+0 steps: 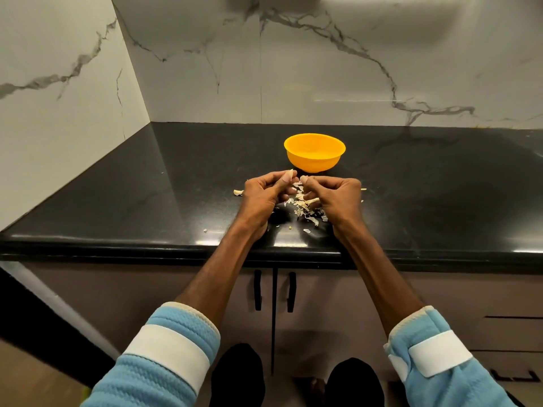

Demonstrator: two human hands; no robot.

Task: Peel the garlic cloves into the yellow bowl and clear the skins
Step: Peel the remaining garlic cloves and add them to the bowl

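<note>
A yellow bowl (314,156) stands on the black countertop (147,207), just beyond my hands. My left hand (264,193) pinches a pale garlic clove (291,173) between thumb and fingers, its tip poking up. My right hand (338,195) is curled close beside it, thumb tip near the clove; whether it holds a piece of skin I cannot tell. A heap of papery garlic skins (305,208) lies on the counter between and under my hands. What is inside the bowl is not clear from here.
Stray skin bits lie at the left (238,192) and near the counter's front edge (306,230). White marble walls (323,69) close the back and left corner. Cabinet doors with black handles (258,289) sit below the counter.
</note>
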